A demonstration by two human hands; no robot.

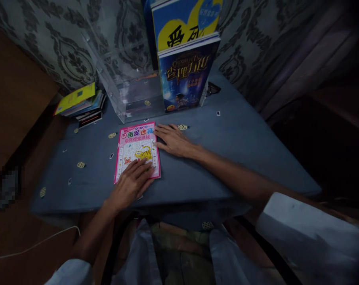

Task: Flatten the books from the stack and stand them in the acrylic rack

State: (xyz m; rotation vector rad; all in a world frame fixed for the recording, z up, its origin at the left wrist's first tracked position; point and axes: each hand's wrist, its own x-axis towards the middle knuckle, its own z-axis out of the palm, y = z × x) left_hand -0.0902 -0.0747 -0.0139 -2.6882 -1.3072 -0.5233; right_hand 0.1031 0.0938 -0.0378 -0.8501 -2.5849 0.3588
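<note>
Booklet [135, 149] under fingers [140, 169] of both hands [129, 186]

One left hand [133, 181] and one right hand [175, 140] are seen. One pink-bordered book [130, 150], one table [245, 138], one clear rack [116, 99] and one white cable [27, 249] are counted. At least two standing books [187, 81] are shown; at least three are piled in one stack [78, 101], its full number being unclear.

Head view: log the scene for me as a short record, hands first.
Left hand: laid on the lower part of the pink-bordered book
Right hand: at the book's upper right edge
Book position: flat on the blue-grey tablecloth
Behind: clear rack, with upright books at its right
Far left: stacked books
</note>
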